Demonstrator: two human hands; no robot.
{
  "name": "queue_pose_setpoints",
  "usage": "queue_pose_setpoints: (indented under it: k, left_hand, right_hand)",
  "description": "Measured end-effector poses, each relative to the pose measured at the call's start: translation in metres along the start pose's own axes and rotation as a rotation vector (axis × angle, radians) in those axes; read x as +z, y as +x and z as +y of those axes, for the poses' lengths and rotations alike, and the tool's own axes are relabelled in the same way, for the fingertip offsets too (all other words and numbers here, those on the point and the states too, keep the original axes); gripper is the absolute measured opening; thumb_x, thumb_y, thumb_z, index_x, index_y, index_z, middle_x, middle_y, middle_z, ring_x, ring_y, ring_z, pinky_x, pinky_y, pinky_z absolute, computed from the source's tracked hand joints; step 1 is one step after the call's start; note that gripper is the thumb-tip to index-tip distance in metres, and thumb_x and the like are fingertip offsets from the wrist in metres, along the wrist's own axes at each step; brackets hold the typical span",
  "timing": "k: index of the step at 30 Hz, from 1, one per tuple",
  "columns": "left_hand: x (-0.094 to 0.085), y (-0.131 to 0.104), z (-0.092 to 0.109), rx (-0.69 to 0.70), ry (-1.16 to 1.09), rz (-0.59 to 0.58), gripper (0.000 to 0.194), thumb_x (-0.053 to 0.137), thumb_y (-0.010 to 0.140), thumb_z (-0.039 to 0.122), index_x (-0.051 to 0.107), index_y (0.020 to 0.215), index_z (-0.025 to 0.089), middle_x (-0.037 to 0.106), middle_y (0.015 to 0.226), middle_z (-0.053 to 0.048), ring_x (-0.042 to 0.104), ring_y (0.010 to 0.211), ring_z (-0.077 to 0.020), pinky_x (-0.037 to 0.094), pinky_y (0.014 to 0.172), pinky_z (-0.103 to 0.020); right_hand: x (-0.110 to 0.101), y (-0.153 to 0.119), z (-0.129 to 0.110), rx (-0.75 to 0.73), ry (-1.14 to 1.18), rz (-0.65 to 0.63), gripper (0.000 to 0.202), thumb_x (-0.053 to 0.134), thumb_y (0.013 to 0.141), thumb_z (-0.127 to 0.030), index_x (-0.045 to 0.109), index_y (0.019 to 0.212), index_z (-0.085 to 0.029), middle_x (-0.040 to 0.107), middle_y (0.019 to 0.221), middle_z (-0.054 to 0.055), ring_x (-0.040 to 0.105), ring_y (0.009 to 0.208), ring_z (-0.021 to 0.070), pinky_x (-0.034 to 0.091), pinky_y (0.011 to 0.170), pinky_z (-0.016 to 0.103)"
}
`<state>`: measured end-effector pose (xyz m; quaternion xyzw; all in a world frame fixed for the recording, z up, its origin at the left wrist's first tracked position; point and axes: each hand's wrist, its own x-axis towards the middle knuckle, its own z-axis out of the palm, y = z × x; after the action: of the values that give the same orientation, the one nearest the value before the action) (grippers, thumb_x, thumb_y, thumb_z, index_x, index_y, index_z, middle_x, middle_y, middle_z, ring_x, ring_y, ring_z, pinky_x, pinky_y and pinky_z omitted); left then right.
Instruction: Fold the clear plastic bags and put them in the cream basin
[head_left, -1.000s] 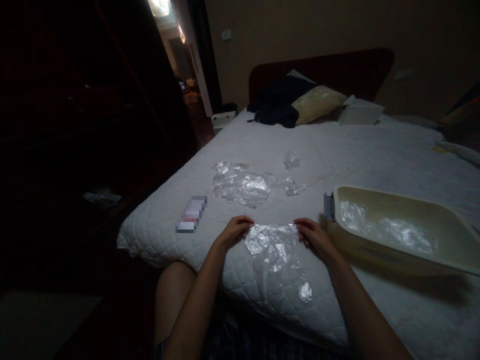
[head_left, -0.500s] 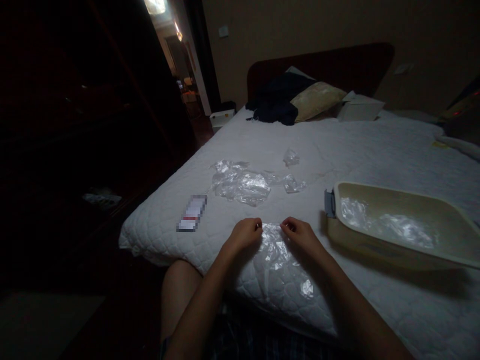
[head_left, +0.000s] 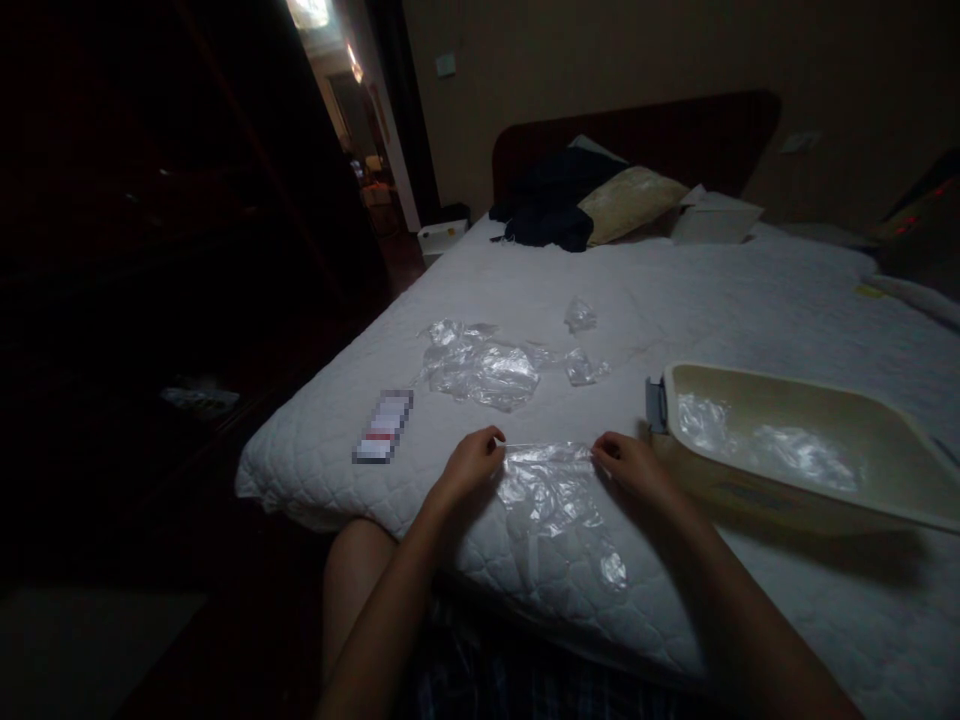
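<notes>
A clear plastic bag [head_left: 551, 490] lies over the near edge of the white quilted bed [head_left: 315, 440], its top edge stretched between my hands. My left hand [head_left: 480, 455] pinches the left end of that edge. At the right end, my right hand [head_left: 619, 458] has its fingers closed on the plastic. Beyond them, several crumpled clear bags [head_left: 495, 370] lie on the bed, with a small separate one [head_left: 580, 314] farther back. To the right stands a cream plastic bin [head_left: 750, 490] with shiny clear plastic inside.
A phone-like flat object [head_left: 384, 428], pixelated, lies left of my left hand. Dark clothing [head_left: 555, 200], a yellowish pillow [head_left: 634, 203] and a white box [head_left: 716, 220] are near the headboard [head_left: 712, 125]. My knee [head_left: 360, 560] touches the bed's near side.
My hands have moved apart, left hand to the left and right hand to the right. The bag's top edge is now spread wider and straighter between them.
</notes>
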<state>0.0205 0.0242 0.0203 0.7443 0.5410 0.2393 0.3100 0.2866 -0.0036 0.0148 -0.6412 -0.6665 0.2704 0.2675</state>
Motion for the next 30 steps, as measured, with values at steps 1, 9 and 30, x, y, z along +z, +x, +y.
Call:
queue_pose_setpoints:
  k: [1, 9, 30]
  left_hand:
    - [-0.003, 0.001, -0.005, -0.008, -0.029, 0.016, 0.023, 0.047, 0.071, 0.023, 0.061, 0.089, 0.016, 0.058, 0.069, -0.002, 0.051, 0.061, -0.0123, 0.037, 0.058, -0.022]
    - [-0.005, 0.019, -0.023, -0.103, -0.165, -0.220, 0.026, 0.058, 0.057, 0.016, 0.060, 0.082, 0.013, 0.058, 0.067, -0.001, 0.051, 0.057, -0.0115, 0.037, 0.050, -0.020]
    - [-0.009, 0.028, -0.006, 0.068, -0.215, -0.181, 0.047, 0.060, 0.058, 0.015, 0.056, 0.104, 0.015, 0.058, 0.094, -0.006, 0.053, 0.076, -0.0151, 0.041, 0.070, -0.024]
  right_hand:
    - [-0.003, 0.002, 0.001, -0.002, 0.002, 0.003, 0.016, 0.048, 0.074, -0.029, 0.058, 0.072, -0.016, 0.063, 0.069, 0.007, 0.056, 0.063, 0.0174, 0.038, 0.056, 0.025]
    - [-0.006, 0.024, 0.002, -0.031, -0.122, -0.074, 0.012, 0.060, 0.064, -0.024, 0.060, 0.074, -0.017, 0.062, 0.072, 0.005, 0.053, 0.063, 0.0155, 0.036, 0.054, 0.024]
    - [-0.009, 0.018, -0.009, -0.104, -0.010, 0.166, 0.014, 0.047, 0.076, -0.033, 0.053, 0.077, -0.020, 0.057, 0.069, 0.003, 0.053, 0.061, 0.0157, 0.039, 0.057, 0.025]
